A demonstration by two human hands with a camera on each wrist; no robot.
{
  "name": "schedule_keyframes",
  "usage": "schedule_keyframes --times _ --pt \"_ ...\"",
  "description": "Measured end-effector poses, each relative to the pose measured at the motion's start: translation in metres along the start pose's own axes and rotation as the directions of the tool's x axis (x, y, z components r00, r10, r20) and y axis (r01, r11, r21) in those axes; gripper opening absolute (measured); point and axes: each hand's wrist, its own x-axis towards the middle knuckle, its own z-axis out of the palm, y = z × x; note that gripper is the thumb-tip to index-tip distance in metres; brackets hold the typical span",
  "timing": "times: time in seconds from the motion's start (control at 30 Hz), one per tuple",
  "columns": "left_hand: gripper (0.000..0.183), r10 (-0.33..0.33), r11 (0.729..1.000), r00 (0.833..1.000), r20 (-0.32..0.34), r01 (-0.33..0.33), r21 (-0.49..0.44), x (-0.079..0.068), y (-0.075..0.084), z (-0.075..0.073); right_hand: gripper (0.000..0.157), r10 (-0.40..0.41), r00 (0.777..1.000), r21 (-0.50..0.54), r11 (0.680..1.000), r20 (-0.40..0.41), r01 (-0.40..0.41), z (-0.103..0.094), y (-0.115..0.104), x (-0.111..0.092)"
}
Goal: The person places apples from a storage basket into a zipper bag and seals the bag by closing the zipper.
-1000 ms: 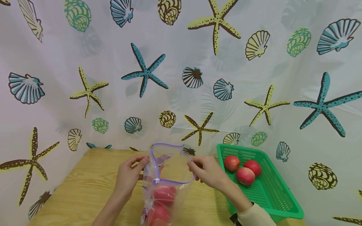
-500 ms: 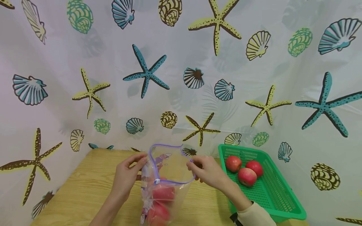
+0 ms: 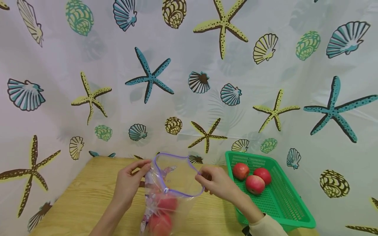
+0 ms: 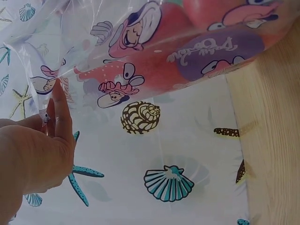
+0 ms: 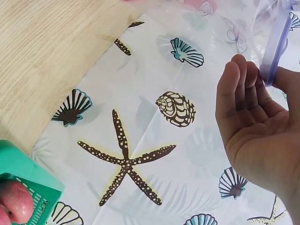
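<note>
Between the hands in the head view is a clear zip bag [image 3: 183, 209] with a purple rim and a small white slider [image 3: 166, 190]; its mouth is spread wide. Red apples [image 3: 160, 224] lie in its lower part, seen through the printed plastic. My left hand [image 3: 130, 180] pinches the bag's left side near the top, thumb against fingers, as the left wrist view also shows. On the other side my right hand [image 3: 217, 182] pinches the purple rim, which the right wrist view shows between thumb and fingers. The bag's bottom is cut off by the head view's lower edge.
A green plastic basket [image 3: 276, 193] stands on the wooden table [image 3: 88, 193] to the right, near my right forearm. Three red apples [image 3: 255, 184] sit in its far part. Behind the table hangs a white sheet [image 3: 177, 108] printed with shells and starfish.
The lower bag and its apples have swung a little to the left. The rim has shifted slightly and its shape has changed; both hands keep their hold.
</note>
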Motion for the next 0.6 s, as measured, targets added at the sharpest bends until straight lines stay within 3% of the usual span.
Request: schedule_keyframes --times 0.4,0.6 --pt "0.036 0.027 0.999 1.0 0.002 -0.026 -0.025 -0.001 0.001 -0.009 0.023 -0.002 0.997 0.027 1.0 0.073 0.0 -0.004 0.007 -0.003" --pt "0.038 0.014 1.0 1.0 0.005 -0.014 0.001 0.0 0.0 -0.012 0.018 -0.005 0.999 -0.122 0.992 0.048 0.011 -0.018 0.019 -0.004"
